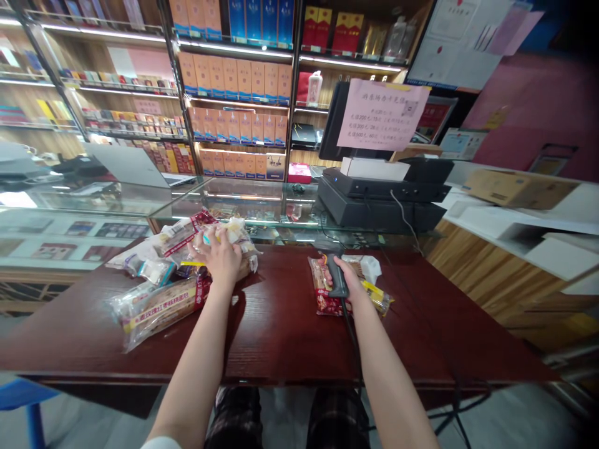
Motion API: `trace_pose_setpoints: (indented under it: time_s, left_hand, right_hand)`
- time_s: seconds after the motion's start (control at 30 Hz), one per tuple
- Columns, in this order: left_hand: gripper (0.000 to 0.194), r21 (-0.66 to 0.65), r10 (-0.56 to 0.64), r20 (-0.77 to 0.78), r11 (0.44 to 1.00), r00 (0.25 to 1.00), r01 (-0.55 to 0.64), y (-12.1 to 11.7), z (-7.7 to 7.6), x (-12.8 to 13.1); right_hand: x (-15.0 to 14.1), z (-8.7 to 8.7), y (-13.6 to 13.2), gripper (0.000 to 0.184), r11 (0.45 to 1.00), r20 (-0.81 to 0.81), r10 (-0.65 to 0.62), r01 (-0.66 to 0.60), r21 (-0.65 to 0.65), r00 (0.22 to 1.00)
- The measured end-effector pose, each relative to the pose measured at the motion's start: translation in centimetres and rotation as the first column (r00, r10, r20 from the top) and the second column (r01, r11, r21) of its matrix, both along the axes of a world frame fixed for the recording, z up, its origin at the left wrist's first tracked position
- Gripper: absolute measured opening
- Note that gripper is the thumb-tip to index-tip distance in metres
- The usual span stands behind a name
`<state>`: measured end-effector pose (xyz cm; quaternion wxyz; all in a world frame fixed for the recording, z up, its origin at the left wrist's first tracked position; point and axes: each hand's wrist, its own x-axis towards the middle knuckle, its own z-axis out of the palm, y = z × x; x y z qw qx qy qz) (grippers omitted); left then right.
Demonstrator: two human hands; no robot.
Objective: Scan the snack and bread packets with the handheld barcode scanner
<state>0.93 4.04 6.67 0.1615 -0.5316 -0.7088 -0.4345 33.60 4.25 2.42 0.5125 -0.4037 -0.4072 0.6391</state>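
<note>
My left hand (219, 255) rests on a pile of bagged snacks, fingers spread over a clear and white packet (236, 231). Beside it in the pile lie a red and white packet (185, 236) and a small blue-edged packet (156, 271). A long bread bag (163, 308) with a red end lies in front of the pile. My right hand (349, 284) is closed round the handle of a dark barcode scanner (337, 280), its cable running down toward me. Under and around the scanner are a red snack bag (325, 304) and a yellow-banded packet (378, 296).
The dark red table (281, 324) meets a glass display counter (224, 193). At the back right stand a monitor (333, 118) with a pink paper sign (379, 115) and a black cash drawer (374, 209). A laptop (131, 165) is at the left, and a blue stool (25, 394) below.
</note>
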Motion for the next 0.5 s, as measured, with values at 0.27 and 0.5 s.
trace_pose_setpoints:
  time_s: [0.27, 0.5]
  left_hand:
    - [0.054, -0.030, -0.143, -0.118, 0.990, 0.983, 0.141, 0.1, -0.2, 0.7]
    - [0.043, -0.040, -0.048, -0.108, 0.998, 0.993, 0.044, 0.2, -0.9, 1.1]
  right_hand:
    - [0.2, 0.1, 0.1, 0.043, 1.000, -0.023, 0.012, -0.012, 0.000, 1.000]
    - [3.4, 1.2, -0.3, 0.044, 0.992, -0.025, -0.115, 0.116, 0.050, 0.993]
